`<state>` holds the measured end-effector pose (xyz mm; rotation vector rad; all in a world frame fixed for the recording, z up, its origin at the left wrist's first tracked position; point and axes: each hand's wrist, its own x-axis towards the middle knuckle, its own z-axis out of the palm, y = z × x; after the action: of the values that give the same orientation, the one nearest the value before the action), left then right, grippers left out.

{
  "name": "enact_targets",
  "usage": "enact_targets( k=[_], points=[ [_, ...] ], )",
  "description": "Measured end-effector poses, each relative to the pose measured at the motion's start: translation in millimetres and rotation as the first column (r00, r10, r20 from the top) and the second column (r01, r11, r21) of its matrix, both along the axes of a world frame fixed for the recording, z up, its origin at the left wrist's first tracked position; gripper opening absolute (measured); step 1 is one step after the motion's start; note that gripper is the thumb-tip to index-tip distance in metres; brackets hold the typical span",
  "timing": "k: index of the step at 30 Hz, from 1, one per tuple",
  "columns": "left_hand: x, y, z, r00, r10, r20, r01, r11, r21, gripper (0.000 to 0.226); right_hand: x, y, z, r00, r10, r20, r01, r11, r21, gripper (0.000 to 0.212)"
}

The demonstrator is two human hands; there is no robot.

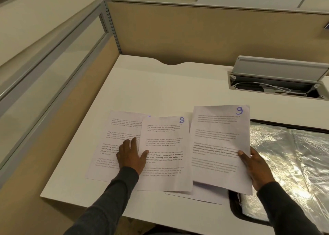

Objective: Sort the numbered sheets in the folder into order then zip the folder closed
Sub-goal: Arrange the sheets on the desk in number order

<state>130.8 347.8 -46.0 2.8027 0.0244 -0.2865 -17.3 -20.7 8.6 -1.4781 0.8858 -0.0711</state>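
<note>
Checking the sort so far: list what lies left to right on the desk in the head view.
sheet with hidden number → left hand → sheet 8 → sheet 9 → right hand → open folder

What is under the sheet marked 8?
Sheet 8 overlaps the left sheet's right edge, hiding its number. A third sheet shows below its lower right corner. Anything else beneath is covered.

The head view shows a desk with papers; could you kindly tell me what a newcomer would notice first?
The sheet marked 9 stands out at centre right, held at its right edge by the right hand. Left of it lies the sheet marked 8, with the left hand pressing flat where it overlaps the leftmost sheet. At the far right, the open folder shows a shiny, glinting plastic lining.
</note>
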Motion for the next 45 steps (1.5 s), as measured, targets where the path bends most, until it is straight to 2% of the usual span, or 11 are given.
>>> enact_targets(
  k=[3, 5, 14, 24, 27, 30, 32, 34, 36, 40, 45],
  points=[
    [-3, 3, -11, 0.988, -0.047, -0.146, 0.065, 0.991, 0.12, 0.086, -2, -11, 6, 1.0, -0.019, 0.02, 0.019, 1.0, -0.019, 0.027],
    [-5, 6, -15, 0.983, -0.066, -0.169, 0.092, 0.984, 0.153, 0.089, -3, -13, 7, 0.999, -0.032, 0.031, 0.033, 0.999, -0.009, 0.03],
    [10, 39, -17, 0.987, -0.051, -0.155, 0.086, 0.97, 0.227, 0.079, -3, 10, -6, 1.0, 0.031, 0.002, -0.031, 0.999, 0.044, 0.022],
    [8, 53, -12, 0.992, 0.009, -0.126, 0.026, 0.962, 0.272, 0.077, 4, 29, -24, 0.995, 0.099, -0.001, -0.097, 0.983, 0.155, 0.03],
    [0, 36, 3, 1.0, 0.012, -0.017, -0.01, 0.993, 0.121, 0.08, 5, 34, -24, 0.994, 0.108, 0.01, -0.108, 0.979, 0.173, 0.03],
    [-16, 0, 26, 0.994, -0.048, 0.095, 0.07, 0.968, -0.241, 0.061, 6, 39, -22, 0.992, 0.121, 0.034, -0.126, 0.972, 0.199, 0.03],
    [-28, -31, 44, 0.997, -0.066, -0.052, 0.033, 0.88, -0.474, 0.041, 7, 41, -18, 0.99, 0.134, 0.048, -0.141, 0.966, 0.218, 0.03],
    [-36, -55, 55, 0.963, -0.045, -0.267, -0.136, 0.773, -0.62, 0.03, 7, 42, -14, 0.988, 0.141, 0.069, -0.154, 0.959, 0.24, 0.029],
    [-39, -71, 56, 0.943, 0.018, -0.333, -0.248, 0.704, -0.665, 0.03, 7, 43, -12, 0.985, 0.15, 0.081, -0.165, 0.953, 0.254, 0.03],
    [-35, -81, 49, 0.943, 0.08, -0.324, -0.285, 0.698, -0.657, 0.031, 1, 43, -12, 0.983, 0.152, 0.1, -0.174, 0.951, 0.257, 0.043],
    [-33, -75, 41, 0.947, 0.043, -0.319, -0.237, 0.765, -0.599, 0.032, -10, 37, -15, 0.981, 0.158, 0.114, -0.184, 0.945, 0.272, 0.089]
  ],
)
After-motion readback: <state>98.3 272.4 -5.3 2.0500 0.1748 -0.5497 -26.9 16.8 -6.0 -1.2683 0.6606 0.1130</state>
